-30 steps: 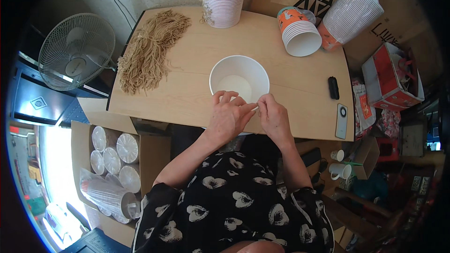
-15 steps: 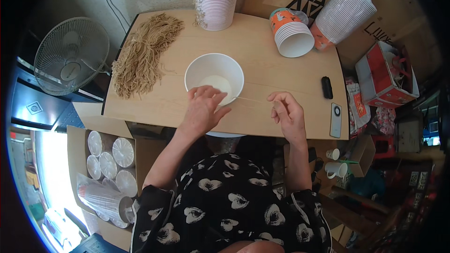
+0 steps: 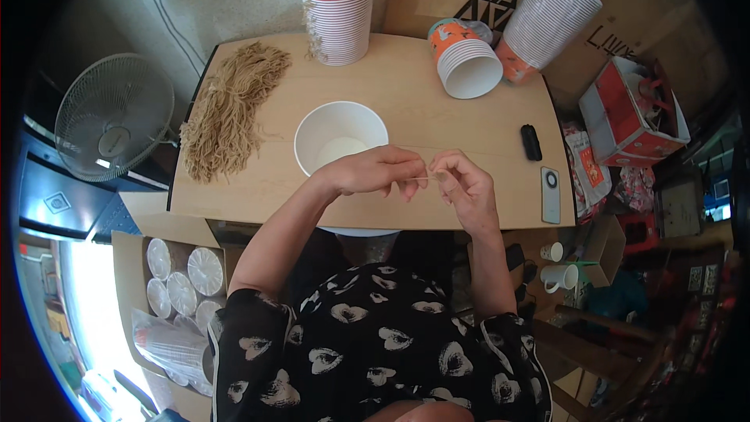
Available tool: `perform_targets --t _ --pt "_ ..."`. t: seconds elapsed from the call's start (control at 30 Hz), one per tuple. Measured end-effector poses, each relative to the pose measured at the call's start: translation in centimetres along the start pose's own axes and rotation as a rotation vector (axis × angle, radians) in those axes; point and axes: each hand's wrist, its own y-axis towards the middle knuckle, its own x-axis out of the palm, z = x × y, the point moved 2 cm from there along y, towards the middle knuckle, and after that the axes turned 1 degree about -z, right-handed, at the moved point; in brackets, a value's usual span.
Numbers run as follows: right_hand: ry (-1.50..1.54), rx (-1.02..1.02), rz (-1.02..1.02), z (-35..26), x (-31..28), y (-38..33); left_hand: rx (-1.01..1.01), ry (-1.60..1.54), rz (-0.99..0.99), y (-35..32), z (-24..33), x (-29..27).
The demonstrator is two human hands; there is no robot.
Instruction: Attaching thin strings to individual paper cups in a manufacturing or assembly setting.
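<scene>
My right hand [image 3: 469, 191] pinches a thin pale string [image 3: 420, 179] between thumb and fingertips, above the front of the table. Close beside it, my left hand [image 3: 375, 169] has its fingers curled in on the same string, and the two sets of fingertips almost meet. Just beyond my left wrist, a white paper bucket [image 3: 341, 121] stands with its mouth up; its near rim is partly covered by the hand. On the left of the table lies a tied bundle of tan strings [image 3: 230, 113].
On the wooden table [image 3: 437, 129] stand a tall stack of orange-and-white paper buckets [image 3: 337, 27] and two tilted stacks at the back right. A black object [image 3: 530, 142] and a grey phone [image 3: 551, 195] lie at the right edge. A fan [image 3: 117, 117] stands left, above a carton of wrapped cups [image 3: 181, 293].
My left hand has moved right, from over the bucket to beside my right hand, and its fingers have closed in on the string. The whole view has shifted slightly.
</scene>
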Motion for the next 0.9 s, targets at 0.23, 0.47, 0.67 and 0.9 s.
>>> perform_targets --t 0.23,0.47,0.67,0.9 --pt "0.145 0.215 0.041 0.4 -0.1 0.0 0.104 0.017 0.130 -0.1 -0.6 0.3" --pt "-0.007 0.183 0.008 1.0 -0.3 0.1 0.081 0.064 0.181 -0.2 -0.6 0.3" --pt "-0.006 0.123 0.027 1.0 0.2 0.0 0.209 -0.031 0.174 -0.7 -1.6 0.2" --pt "0.023 0.081 0.066 1.3 0.9 0.4 0.213 -0.054 0.339 -1.6 -2.7 0.7"
